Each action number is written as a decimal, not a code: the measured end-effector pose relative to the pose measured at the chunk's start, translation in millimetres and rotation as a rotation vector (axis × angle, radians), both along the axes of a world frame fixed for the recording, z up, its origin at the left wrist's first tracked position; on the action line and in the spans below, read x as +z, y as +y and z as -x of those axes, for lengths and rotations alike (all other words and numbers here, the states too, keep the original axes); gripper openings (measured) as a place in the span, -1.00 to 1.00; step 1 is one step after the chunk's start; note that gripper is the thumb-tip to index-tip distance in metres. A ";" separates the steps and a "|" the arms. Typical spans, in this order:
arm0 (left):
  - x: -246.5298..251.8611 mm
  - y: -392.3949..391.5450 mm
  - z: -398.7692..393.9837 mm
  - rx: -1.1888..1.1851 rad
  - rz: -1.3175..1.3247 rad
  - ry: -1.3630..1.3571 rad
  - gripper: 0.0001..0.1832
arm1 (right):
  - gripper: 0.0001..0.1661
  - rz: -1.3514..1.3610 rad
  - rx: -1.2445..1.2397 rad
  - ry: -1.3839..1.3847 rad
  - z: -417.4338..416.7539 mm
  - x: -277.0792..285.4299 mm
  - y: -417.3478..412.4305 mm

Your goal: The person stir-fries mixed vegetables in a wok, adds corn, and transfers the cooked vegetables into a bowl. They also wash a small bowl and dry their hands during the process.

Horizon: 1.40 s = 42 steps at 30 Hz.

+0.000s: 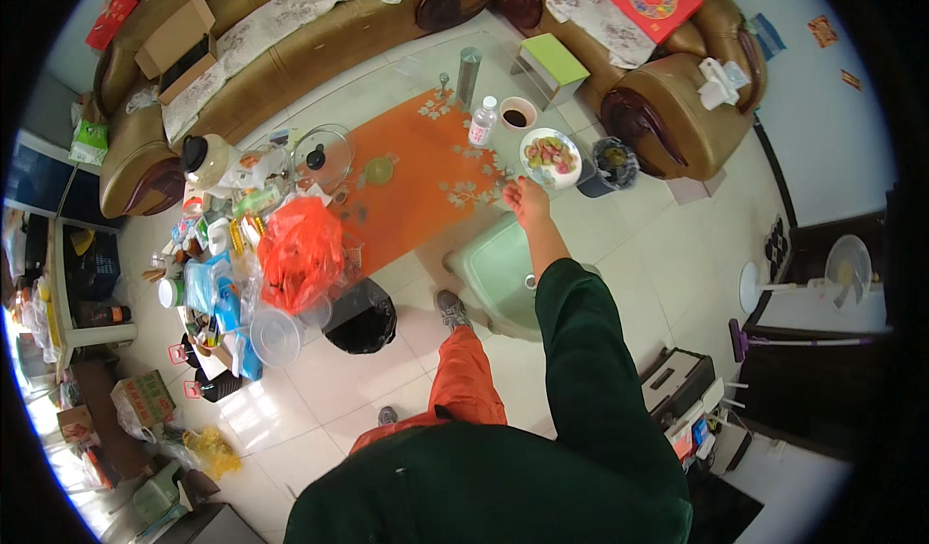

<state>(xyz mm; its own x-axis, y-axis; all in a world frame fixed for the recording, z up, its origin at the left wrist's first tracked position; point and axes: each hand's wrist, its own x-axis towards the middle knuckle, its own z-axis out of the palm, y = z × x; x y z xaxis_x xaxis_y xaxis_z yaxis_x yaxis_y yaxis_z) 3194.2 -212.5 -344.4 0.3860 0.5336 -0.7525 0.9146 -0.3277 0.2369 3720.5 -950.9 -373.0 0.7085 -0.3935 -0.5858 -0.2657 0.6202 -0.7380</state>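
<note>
My right hand (pixel 528 201) reaches over the near right end of a glass coffee table (pixel 428 159) with an orange panel. Its fingers are curled, and whether anything is between them cannot be made out. Just beyond the fingertips sits a white plate (pixel 562 179) of pink and green food pieces (pixel 550 153). A bowl of dark liquid (pixel 515 118) and a clear plastic bottle with a white cap (pixel 483 121) stand behind the plate. Below my forearm is a pale green plastic stool (pixel 490 275). My left hand is out of view.
A lined bin (pixel 614 163) stands right of the plate. A red plastic bag (pixel 301 253), a glass lid (pixel 321 158) and clutter crowd the table's left end. A black-lined bin (pixel 361 319) stands on the floor. Brown sofas (pixel 290 72) border the far side.
</note>
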 end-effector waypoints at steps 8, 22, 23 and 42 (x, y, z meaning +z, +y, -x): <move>66.1 -163.3 -130.3 0.315 0.057 0.128 -0.67 | -0.70 -0.169 -0.169 0.146 -170.3 -88.1 -65.1; 68.5 -211.6 -184.7 0.402 0.044 0.236 -0.68 | -0.62 -0.193 -0.559 0.163 -266.7 -158.5 -97.3; 66.7 -211.6 -185.5 0.407 0.052 0.234 -0.68 | -0.62 -0.162 -0.585 0.158 -267.3 -156.3 -97.4; 46.6 -229.2 56.0 0.755 0.288 -0.055 -0.69 | -0.67 0.800 0.620 0.055 -64.1 186.8 8.1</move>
